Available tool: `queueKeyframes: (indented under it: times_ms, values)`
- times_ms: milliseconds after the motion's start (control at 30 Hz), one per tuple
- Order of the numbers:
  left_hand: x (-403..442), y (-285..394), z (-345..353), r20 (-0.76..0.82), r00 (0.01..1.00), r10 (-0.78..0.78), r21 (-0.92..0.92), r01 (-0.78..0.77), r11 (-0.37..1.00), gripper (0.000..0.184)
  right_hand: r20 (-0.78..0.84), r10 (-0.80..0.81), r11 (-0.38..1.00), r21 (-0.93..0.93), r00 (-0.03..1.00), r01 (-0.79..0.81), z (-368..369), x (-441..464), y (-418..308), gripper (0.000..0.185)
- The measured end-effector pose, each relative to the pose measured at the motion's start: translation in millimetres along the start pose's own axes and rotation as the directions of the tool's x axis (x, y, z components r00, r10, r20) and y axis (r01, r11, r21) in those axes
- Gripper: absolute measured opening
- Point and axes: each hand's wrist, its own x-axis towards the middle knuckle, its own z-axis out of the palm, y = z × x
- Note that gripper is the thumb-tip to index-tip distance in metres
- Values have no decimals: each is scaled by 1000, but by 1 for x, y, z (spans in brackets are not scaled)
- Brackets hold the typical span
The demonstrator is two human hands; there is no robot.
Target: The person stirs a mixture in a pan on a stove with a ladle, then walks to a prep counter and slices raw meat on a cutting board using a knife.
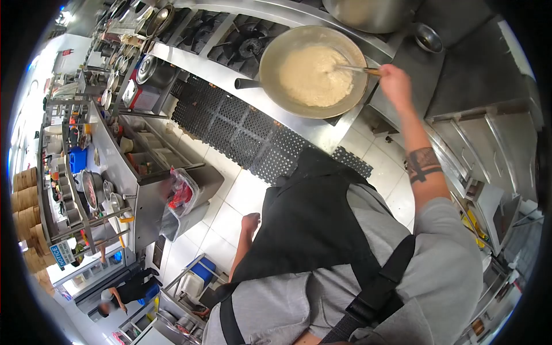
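And here's the R hand (395,81), out over the stove w/ fingers closed round the utensil's (361,69) handle end. Long axis runs near enough side to side, handle R, metal end pointing L from the fingers, sunk in the pale mix (313,80) inside the wok (271,72). So R is the nearer hand to the utensil, no contest! L hand (250,223) hangs low by the apron (316,218), fingers look curled in, nothing seen in them. Wok's black handle (247,84) sticks out L, the opp. side from the R hand, w/ the floor mat (241,123) btwn it & the L hand. Bare burner (251,46) just L of the wok; big pan (368,12) close behind, small bowl (428,38) off to the R. What's in the way? Wok's R rim, right under the utensil, & the big pan crowding the far side
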Motion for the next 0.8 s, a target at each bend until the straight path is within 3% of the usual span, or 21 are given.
queueKeyframes:
  times_ms: [67,167,267,300,333,367,433,567,667,800]
  values:
    - [-5,5,0,62,998,1,49,-4,999,27,159,-22,999,37,987,16,27,-20,-22,24]
    - [1,6,-1,-6,995,98,81,-98,992,27,193,-36,996,84,980,20,26,-29,-8,22]
    - [4,-6,-3,-75,991,108,-14,-109,994,28,146,19,999,-51,989,-12,-28,-4,20,23]
    - [1,-4,-2,-107,989,101,-23,-104,994,32,135,102,993,-67,986,-93,-42,8,24,23]
    - [-3,-1,-3,-80,997,11,-13,-12,1000,36,82,64,993,-100,995,-55,-43,14,24,23]
    - [-2,-5,-2,-77,997,15,-10,-16,1000,36,25,25,991,-136,999,-21,-43,17,15,23]
    - [1,-19,2,-24,998,-59,28,60,998,35,-23,-33,999,25,999,33,-4,10,7,24]
    - [-4,-22,-1,-7,998,-65,13,65,998,34,172,6,1000,15,985,-8,31,-30,-27,23]
    - [-13,-4,-2,-95,995,7,37,-4,999,32,183,-16,999,-38,983,23,0,-19,10,25]
    - [-11,-1,2,-52,996,-69,-14,68,998,31,70,2,998,-68,998,3,-26,12,21,27]
